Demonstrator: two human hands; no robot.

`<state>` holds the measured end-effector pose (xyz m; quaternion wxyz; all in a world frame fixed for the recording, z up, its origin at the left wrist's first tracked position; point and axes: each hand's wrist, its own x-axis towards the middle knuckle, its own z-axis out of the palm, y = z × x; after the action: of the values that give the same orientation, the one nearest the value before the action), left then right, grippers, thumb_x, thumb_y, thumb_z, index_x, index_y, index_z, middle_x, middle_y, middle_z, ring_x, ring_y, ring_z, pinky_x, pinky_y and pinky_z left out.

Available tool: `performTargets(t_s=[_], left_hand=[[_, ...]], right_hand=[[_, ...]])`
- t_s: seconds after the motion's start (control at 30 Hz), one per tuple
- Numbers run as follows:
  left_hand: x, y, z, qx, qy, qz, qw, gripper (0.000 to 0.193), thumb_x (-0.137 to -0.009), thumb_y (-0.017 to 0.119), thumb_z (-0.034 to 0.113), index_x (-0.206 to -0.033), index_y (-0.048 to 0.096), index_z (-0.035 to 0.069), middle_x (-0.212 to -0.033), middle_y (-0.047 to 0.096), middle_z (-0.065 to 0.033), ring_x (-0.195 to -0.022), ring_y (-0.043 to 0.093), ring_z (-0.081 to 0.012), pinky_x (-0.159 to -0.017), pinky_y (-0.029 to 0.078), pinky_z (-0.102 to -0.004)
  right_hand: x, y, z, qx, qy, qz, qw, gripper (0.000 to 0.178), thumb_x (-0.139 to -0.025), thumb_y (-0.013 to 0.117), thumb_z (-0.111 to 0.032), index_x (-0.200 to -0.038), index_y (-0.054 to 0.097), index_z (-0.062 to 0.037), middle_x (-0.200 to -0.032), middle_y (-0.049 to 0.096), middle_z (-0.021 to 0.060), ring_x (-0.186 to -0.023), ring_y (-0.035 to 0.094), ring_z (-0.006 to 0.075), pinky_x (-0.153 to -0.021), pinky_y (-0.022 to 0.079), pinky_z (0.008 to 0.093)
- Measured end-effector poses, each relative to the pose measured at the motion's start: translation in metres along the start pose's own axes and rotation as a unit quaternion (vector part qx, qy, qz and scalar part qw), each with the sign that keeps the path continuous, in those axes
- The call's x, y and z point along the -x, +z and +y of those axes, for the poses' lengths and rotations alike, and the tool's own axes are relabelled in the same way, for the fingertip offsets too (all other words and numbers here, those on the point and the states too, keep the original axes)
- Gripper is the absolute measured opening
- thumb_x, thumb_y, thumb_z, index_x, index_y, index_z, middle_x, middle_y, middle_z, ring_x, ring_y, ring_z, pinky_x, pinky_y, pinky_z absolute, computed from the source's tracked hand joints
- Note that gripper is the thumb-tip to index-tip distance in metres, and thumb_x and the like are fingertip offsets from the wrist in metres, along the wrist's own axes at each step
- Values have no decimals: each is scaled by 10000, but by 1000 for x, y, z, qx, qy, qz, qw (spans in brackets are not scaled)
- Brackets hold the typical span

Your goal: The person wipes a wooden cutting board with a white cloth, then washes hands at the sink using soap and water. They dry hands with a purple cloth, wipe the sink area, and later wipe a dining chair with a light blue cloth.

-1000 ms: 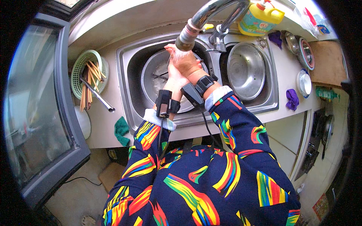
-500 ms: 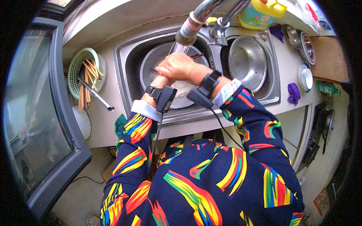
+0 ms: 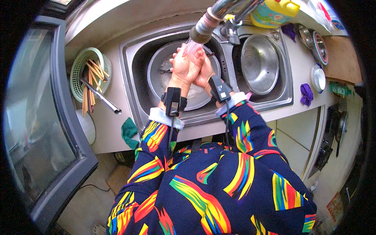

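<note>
Falling water, thin-stranded, seemingly clear, hits fingers.

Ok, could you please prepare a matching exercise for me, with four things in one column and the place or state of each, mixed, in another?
Column one
1. left hand
2. wooden chopsticks
3. green cloth
4. yellow bottle

Column two
A. on the counter's near edge, left of the sink
B. against the right hand, under the faucet
C. behind the sink
D. in the light-green basket

Right pairs: 1-B, 2-D, 3-A, 4-C
</note>
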<state>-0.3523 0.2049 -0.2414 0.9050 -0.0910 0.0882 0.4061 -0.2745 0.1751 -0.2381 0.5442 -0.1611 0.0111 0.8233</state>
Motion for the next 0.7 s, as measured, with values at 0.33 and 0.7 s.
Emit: performTargets(t_s=[0.33, 0.7], left_hand=[[-5, 15, -12, -588, 329, 62, 736, 277, -956, 396, 260, -1014, 529, 24, -775, 637, -93, -650, 622, -190, -565, 497, -304], [4, 3, 29, -804, 323, 125, 483, 247, -824, 570, 149, -1035, 578, 20, -999, 600, -143, -926, 584, -266, -807, 474, -346]], right_hand=[[6, 0, 36, -105, 25, 63, 992, 770, -829, 265, -714, -1045, 537, -27, -907, 617, 176, -725, 597, 292, -676, 504, 416], [-8, 26, 11, -72, -83, 31, 993, 648, -918, 244, -564, -1216, 481, -39, -1247, 520, 136, -1171, 472, 290, -1035, 316, 427]])
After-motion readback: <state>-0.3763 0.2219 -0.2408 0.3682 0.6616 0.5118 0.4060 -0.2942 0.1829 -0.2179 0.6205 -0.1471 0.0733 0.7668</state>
